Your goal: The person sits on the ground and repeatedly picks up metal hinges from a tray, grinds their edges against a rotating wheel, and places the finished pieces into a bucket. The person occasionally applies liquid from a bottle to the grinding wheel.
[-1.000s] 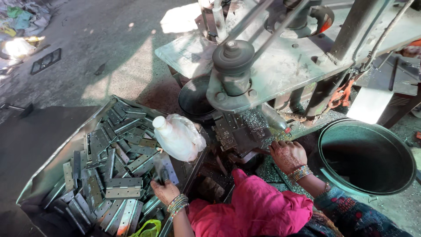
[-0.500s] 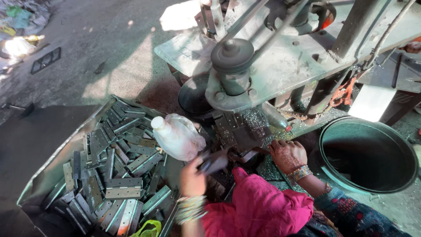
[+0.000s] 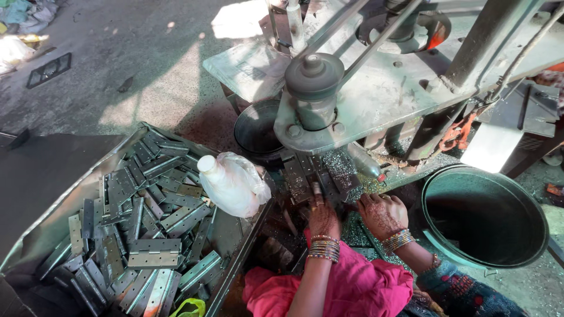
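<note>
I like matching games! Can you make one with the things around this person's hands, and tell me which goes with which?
Things:
1. metal hinges
2. plastic bottle
3. big round drum
4. left hand

Places:
A. at the right, beside the machine
B. piled in the tray at the left
C. under the press, next to the right hand
D. lying on the tray's right edge, wrapped in a clear bag

Pairs: 1-B, 2-D, 3-A, 4-C

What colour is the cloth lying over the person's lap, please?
The cloth is bright pink, seen best in the head view, below both hands.
</note>
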